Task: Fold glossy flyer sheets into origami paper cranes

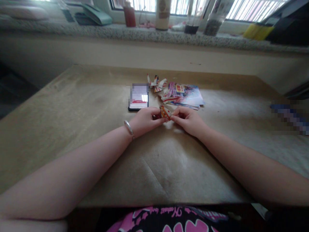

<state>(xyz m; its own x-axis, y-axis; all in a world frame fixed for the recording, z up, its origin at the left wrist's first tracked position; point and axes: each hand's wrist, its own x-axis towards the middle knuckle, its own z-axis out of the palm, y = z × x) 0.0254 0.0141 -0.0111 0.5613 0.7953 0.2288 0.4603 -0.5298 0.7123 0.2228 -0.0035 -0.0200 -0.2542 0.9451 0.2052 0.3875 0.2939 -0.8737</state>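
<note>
My left hand (145, 120) and my right hand (189, 120) meet at the middle of the brown table (72, 109). Both pinch a small folded piece of colourful paper (165, 112) between their fingertips, held just above the tabletop. A silver bangle (128, 127) circles my left wrist. Just behind my hands lies a phone (138, 96) with its screen lit. To its right sit finished folded paper figures (157, 83) and a stack of printed colour sheets (187, 95).
A stone windowsill (145, 33) runs along the back with jars, bottles (163, 14) and a teal object (96, 14). A blurred item (291, 117) lies at the table's right edge. My lap in pink patterned cloth (166, 220) shows below the table's near edge.
</note>
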